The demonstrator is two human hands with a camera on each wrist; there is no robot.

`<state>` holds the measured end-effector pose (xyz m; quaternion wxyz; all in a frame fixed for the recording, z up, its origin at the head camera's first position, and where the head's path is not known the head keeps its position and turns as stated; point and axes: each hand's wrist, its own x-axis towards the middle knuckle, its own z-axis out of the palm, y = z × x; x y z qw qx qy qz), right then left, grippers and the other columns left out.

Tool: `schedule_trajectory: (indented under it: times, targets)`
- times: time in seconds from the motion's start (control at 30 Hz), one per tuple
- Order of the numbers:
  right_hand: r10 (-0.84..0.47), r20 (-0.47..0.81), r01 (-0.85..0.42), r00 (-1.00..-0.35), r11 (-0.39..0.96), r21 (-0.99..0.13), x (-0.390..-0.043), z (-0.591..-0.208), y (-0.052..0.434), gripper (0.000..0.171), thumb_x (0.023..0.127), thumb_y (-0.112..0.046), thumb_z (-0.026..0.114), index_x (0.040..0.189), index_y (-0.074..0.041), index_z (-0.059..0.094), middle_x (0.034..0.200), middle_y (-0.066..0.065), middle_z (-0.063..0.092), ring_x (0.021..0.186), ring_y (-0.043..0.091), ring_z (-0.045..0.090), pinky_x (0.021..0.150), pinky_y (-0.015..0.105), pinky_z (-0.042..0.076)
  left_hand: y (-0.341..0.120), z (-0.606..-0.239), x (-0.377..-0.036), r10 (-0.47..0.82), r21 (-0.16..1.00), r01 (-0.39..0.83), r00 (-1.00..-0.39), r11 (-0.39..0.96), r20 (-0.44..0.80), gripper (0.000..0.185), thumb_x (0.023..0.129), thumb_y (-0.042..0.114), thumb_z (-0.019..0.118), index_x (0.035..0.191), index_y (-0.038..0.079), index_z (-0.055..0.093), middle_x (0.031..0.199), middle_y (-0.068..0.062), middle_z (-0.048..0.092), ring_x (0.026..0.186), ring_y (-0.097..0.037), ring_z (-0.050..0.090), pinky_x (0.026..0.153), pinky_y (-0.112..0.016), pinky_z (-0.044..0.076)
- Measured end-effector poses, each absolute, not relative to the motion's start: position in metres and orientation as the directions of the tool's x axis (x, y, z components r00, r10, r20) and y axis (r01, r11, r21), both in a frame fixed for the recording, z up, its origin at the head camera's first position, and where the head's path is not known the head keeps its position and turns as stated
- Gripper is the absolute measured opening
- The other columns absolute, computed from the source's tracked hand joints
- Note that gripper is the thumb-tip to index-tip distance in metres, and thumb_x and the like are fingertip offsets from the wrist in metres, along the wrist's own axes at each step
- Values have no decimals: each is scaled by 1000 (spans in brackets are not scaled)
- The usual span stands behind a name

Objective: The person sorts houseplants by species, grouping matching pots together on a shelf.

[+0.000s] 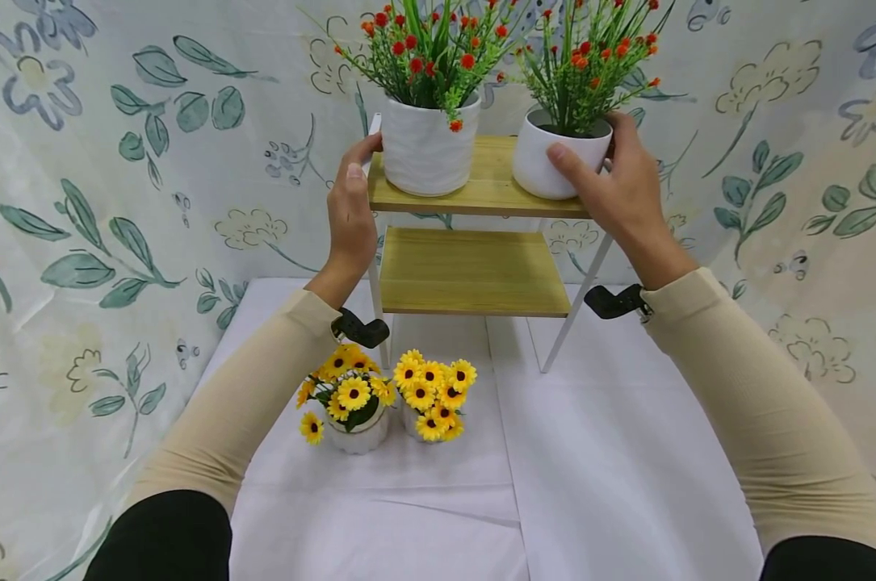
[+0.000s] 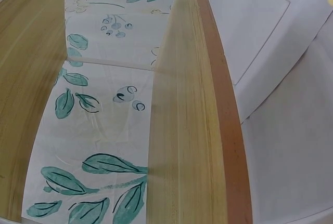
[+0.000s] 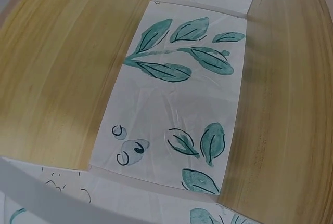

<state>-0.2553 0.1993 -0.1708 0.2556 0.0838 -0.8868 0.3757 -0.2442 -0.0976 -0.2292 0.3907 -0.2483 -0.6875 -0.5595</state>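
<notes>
A two-tier plant stand (image 1: 474, 270) with wooden boards and white legs stands against the patterned cloth. On its top board, a textured white pot (image 1: 429, 149) of red flowers sits to the left. A smoother, rounded white flowerpot (image 1: 554, 165) with similar flowers is at the right end. My right hand (image 1: 619, 186) holds this rounded pot, thumb across its front and fingers around its right side. My left hand (image 1: 352, 206) grips the stand's left side at top-board height, fingertips close to the textured pot. Both wrist views show the boards (image 2: 182, 130) (image 3: 67, 78), with neither hand visible.
Two small pots of yellow flowers (image 1: 354, 395) (image 1: 435, 395) stand on the white-covered table (image 1: 438, 516), in front of the stand's left legs. Floral cloth (image 1: 190, 161) hangs close behind the stand. The lower board (image 1: 474, 270) lies beneath the top one.
</notes>
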Motion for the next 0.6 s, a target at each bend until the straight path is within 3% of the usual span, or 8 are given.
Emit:
schedule_trajectory:
  times: [0.3,0.6]
  targets:
    - [78,541,-364,-838,659,-658,-255,-176,201,82,81,-57,62,148,-22,29,140,8,48,129,13,44,112,30,29,-97,-229,-247,-94,508,822,-502,257,860,49,98,9,20,135,-8,46,131,-20,52,129,-9,43,112,-25,25]
    - [86,561,-395,-823,622,-676,-255,-180,201,86,80,-54,65,150,-22,26,149,3,38,134,7,36,114,34,25,-96,-230,-245,-115,569,782,-560,254,821,48,97,10,20,135,-5,45,134,-17,51,129,-4,41,112,-23,22]
